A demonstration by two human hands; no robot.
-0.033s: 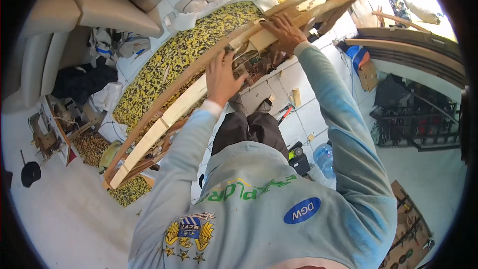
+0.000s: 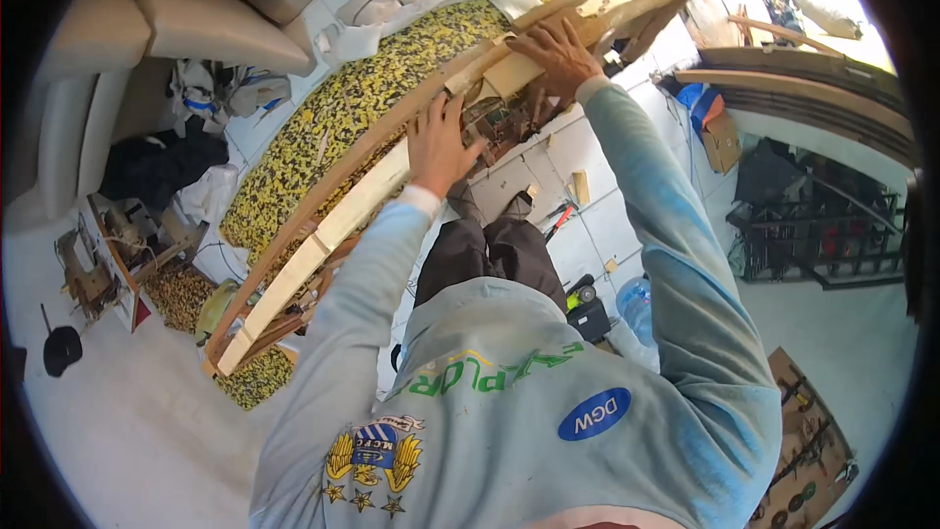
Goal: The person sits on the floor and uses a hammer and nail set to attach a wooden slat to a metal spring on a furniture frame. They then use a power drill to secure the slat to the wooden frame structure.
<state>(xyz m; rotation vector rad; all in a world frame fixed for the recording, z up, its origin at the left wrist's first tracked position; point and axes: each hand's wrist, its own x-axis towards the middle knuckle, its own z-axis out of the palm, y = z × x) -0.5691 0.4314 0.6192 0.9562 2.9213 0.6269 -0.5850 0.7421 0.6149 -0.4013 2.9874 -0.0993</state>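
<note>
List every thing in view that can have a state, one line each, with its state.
left hand: laid flat on the wooden frame, fingers spread
right hand: gripping the frame's upper rail
wooden frame: tilted, bare, foam behind it
yellow speckled foam: leaning against the frame, uncovered
water bottle: on the tiled floor, partly hidden by a sleeve
cream sofa: upholstered, cushions in place

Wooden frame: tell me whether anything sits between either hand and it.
Nothing visible does. The left hand lies flat on the pale rail of the wooden frame, and the right hand grips it higher up, both in direct contact with the wood.
</note>
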